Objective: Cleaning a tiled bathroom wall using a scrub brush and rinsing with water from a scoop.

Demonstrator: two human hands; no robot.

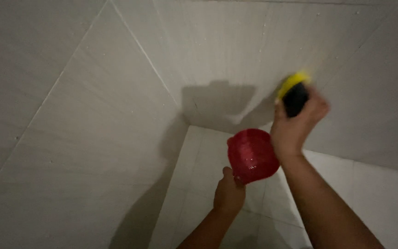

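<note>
I see my right hand (295,124) closed in a tight grip on a scrub sponge (293,92), yellow on top and dark below. It is pressed on the tiled wall (236,50). My left hand (229,193) holds a round red plastic bowl (253,156), low and near the corner. The wall tiles are big, smooth and pale grey, with thin lines between them. I think the scrubbing is part way. Small wet drops show on some tiles. I cannot tell which tiles are clean.

Two bare forearms, no sleeves, left hand (229,193), right hand (295,124), no rings or watch visible
</note>
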